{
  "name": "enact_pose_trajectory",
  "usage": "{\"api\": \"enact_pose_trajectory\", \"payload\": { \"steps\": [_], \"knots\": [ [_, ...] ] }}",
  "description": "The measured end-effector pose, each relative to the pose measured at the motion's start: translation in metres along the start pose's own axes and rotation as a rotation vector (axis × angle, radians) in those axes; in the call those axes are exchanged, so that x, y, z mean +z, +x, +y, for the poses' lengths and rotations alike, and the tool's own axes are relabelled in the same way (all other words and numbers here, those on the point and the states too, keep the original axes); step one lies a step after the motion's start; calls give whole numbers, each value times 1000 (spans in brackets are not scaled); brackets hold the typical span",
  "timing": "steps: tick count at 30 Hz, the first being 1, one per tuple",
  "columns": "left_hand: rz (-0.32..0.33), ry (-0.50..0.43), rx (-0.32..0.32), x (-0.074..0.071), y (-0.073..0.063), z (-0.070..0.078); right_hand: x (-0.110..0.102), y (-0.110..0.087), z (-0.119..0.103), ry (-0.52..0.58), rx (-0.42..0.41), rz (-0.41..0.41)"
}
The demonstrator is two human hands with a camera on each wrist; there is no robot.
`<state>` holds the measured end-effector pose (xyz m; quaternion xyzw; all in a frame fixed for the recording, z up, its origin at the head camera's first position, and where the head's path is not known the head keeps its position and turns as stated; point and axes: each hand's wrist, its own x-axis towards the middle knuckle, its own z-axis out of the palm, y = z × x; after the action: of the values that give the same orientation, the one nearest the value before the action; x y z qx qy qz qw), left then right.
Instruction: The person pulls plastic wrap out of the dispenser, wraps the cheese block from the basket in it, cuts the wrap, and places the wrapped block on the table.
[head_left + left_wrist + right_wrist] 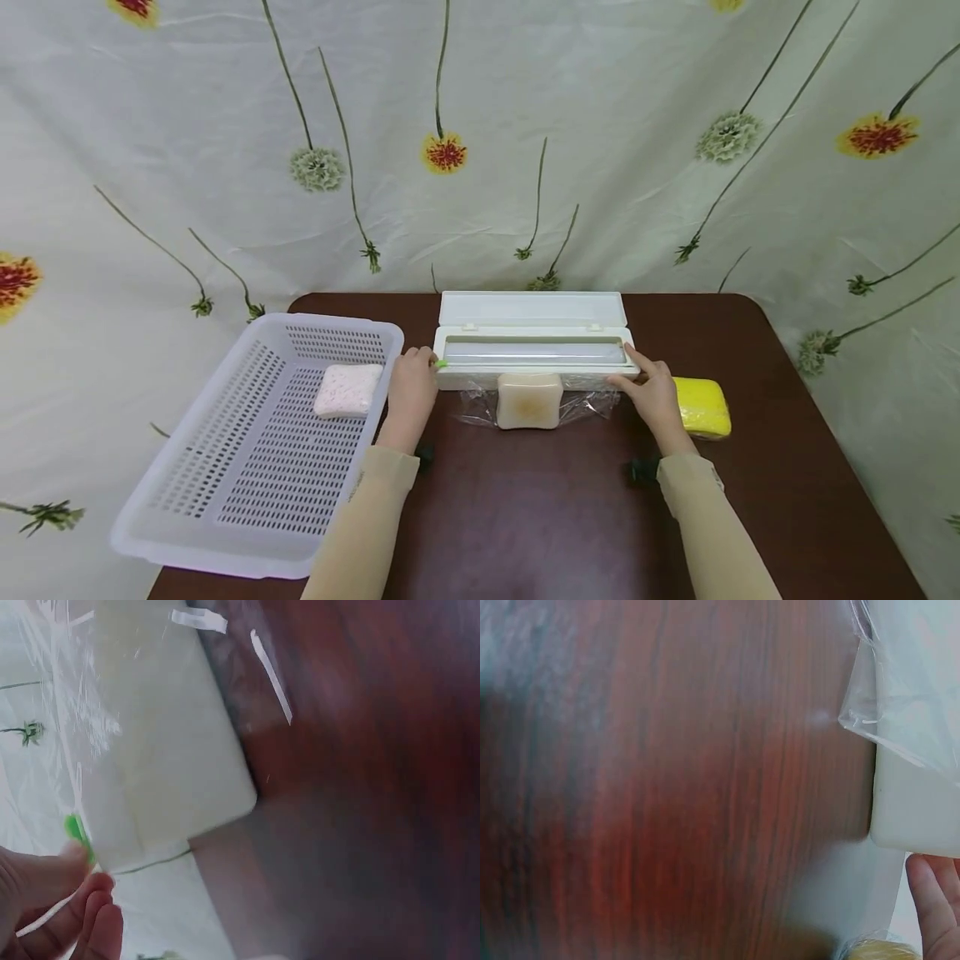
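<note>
A white cling film dispenser lies crosswise with its lid flipped up at the back and a roll of film inside. At its left end my left hand pinches a small green slider on the edge. My right hand grips the right end, thumb at the front and fingertips on top. Clear film hangs over the dispenser's front. A cream bar of soap sits on that film, right against the front side.
A white perforated plastic basket stands at the left with a pale speckled soap bar in it. Beside my right hand lies a film-wrapped yellow block. A flowered cloth hangs behind the dark brown table.
</note>
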<state>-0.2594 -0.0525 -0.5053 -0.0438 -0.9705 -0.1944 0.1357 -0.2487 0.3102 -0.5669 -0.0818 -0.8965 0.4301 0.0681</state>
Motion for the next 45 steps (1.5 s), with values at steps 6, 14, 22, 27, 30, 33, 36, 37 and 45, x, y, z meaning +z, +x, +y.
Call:
{"api": "enact_pose_trajectory", "payload": {
  "steps": [6,14,22,27,30,33,36,37,45],
  "knots": [
    [104,-269,-202,13,-17,3,0,-4,0,-14,-17,-30],
    [98,-533,-380,38,-34,11,5,-10,-6,59,47,-13],
    [-57,-540,-406,51,-36,2,23,-27,-12,109,-6,232],
    [-31,-637,-393,57,-37,0,30,-38,-8,89,-131,343],
    [26,-652,-384,58,-38,1,32,-42,-6,69,-225,358],
    [59,-641,-352,57,-38,1,32,-44,-5,62,-316,346],
    [64,-632,-315,57,-37,0,32,-45,-5,57,-353,316],
    [70,-632,-304,58,-37,-1,32,-46,-5,57,-352,305],
    [69,-674,-245,57,-39,-1,31,-47,-5,56,-274,278]
  ]
}}
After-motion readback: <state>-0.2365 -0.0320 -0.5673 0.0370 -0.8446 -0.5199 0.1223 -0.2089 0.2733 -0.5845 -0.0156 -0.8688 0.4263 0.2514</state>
